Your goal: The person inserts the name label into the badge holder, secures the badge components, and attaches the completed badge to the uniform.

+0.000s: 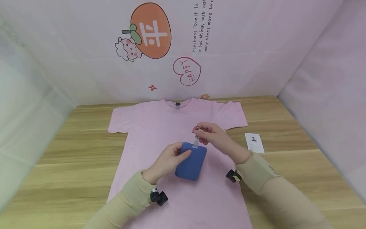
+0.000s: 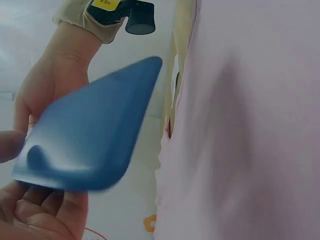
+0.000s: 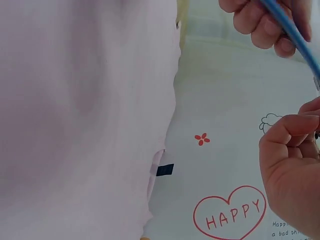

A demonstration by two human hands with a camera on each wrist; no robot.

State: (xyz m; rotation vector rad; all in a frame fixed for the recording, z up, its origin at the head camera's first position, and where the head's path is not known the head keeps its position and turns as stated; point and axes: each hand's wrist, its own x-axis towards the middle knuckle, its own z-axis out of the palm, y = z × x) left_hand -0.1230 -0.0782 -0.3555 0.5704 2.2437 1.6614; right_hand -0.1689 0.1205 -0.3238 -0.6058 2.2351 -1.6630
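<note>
A blue card holder [image 1: 191, 160] is held above a pink T-shirt [image 1: 160, 127] spread flat on the wooden table [image 1: 71, 152]. My left hand [image 1: 171, 157] grips the holder's left edge, thumb on top. My right hand [image 1: 208, 133] pinches the metal clip [image 1: 198, 129] and clear strap at the holder's top end. In the left wrist view the blue holder [image 2: 90, 135] fills the left side, with my left fingers [image 2: 35, 215] beneath it. The right wrist view shows my curled right fingers [image 3: 292, 150] and the holder's thin blue edge [image 3: 290, 30] at upper right.
A white printed card [image 1: 254, 142] lies on the table to the right of the shirt's sleeve. Pale walls with cartoon stickers [image 1: 148, 31] close in the back and both sides. Bare wood [image 1: 297, 165] shows left and right of the shirt.
</note>
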